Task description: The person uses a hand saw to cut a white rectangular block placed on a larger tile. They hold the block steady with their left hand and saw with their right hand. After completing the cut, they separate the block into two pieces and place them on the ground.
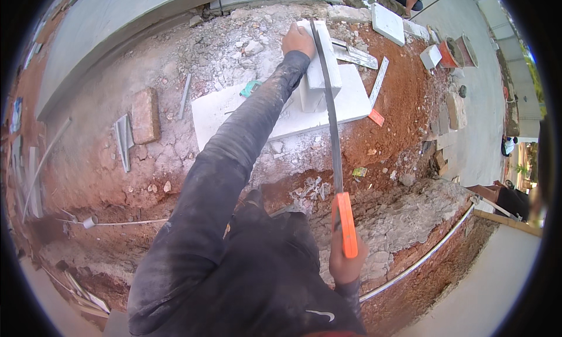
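Note:
My left hand [297,41] grips the upper left end of a white block [322,79], which stands on a larger white slab [222,108] on the rubble. My right hand [345,258] is wrapped round the orange handle of a long saw [345,220]. Its grey blade runs up along the block's top near its right side. Beside the block lie a metal tool [360,56], a flat strip with an orange end [376,115] and a teal tape measure [250,88].
A brick [146,117], metal offcuts [123,144], white blocks [387,26] and buckets [449,53] lie about. A trench with a white pipe [410,272] runs below me. Concrete slabs [111,26] edge the upper left. Other people [503,199] are at the right and top right.

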Motion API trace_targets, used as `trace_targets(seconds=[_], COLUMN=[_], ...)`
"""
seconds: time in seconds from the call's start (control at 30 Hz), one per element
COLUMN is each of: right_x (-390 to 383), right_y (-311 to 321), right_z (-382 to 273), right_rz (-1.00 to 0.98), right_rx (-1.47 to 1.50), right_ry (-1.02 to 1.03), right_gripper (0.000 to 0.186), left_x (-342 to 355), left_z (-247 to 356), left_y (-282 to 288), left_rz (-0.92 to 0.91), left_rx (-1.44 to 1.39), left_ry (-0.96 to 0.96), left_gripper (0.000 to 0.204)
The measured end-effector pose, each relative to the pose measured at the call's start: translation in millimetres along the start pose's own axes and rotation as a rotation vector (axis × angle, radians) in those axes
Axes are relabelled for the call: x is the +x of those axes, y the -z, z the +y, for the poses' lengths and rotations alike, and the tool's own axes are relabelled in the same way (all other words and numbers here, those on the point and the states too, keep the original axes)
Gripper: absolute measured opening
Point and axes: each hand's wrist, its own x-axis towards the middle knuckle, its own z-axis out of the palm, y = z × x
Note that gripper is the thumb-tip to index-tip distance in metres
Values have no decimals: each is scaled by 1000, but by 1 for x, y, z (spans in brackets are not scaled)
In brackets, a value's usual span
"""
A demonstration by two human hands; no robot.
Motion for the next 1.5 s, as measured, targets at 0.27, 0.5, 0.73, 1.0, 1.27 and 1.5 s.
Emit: trace_targets(seconds=[0.27,0.5,0.73,1.0,1.27,1.5], right_x=[93,-16,83,45,15,97], right_y=[-42,-1,-35,-19,-13,-45], right_z=[-15,-1,-6,1,1,-3], right_rz=[-50,29,-62,-46,-41,-35], right_rx=[107,-8,48,116,40,125], right_ry=[35,-32,-22,-144,-55,-42], right_gripper=[12,10,7,9,6,7], left_x=[5,-1,-2,-18,10,-2], left_z=[-1,-2,7,9,-5,0], left_y=[13,-5,14,-4,-3,-7], left_rz=[-15,27,-91,25,21,68], left_rx=[48,-18,56,-35,47,-77], left_ry=[5,-43,46,-43,-50,-74], left_gripper=[46,44,50,49,39,40])
